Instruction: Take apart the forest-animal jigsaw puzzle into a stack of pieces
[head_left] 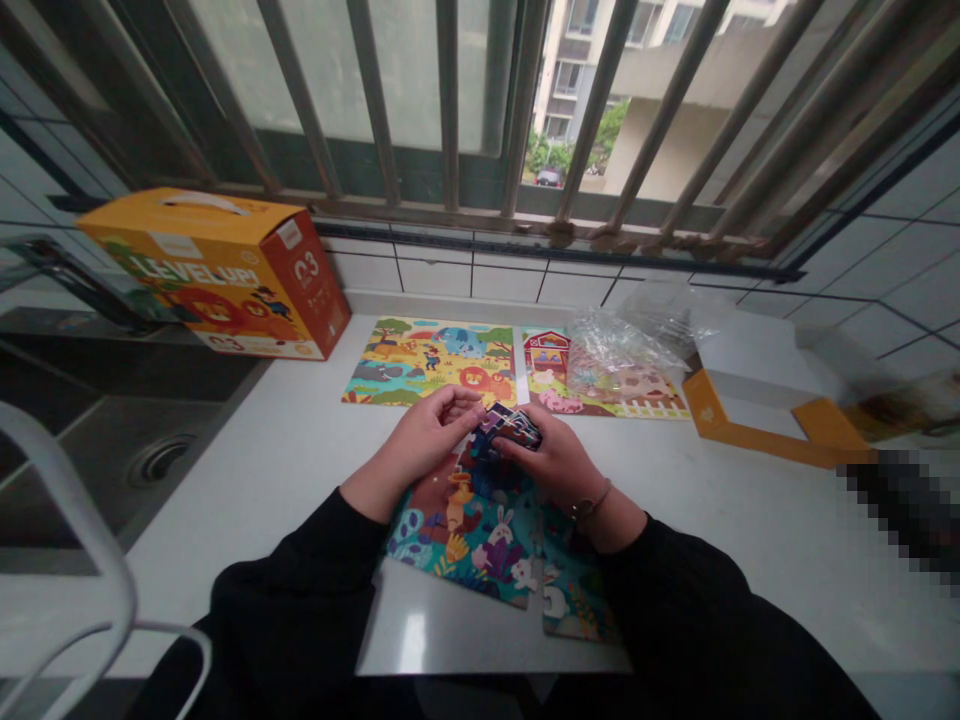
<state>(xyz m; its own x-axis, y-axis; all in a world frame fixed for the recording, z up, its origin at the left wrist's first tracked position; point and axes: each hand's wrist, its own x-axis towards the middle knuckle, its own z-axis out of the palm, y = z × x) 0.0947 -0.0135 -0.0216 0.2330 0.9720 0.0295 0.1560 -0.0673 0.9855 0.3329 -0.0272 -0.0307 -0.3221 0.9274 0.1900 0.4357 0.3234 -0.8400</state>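
Observation:
My left hand and my right hand meet over a partly assembled jigsaw puzzle with a rabbit picture, lying on the white counter. Both hands grip a small stack of dark blue puzzle pieces held just above that puzzle. Two finished puzzles lie farther back: a savanna animal puzzle and a farm puzzle partly under a clear plastic bag.
An orange puzzle box stands at the back left. An open orange box lid lies at the right. A steel sink is on the left, with a white chair frame near me. Window bars rise behind the counter.

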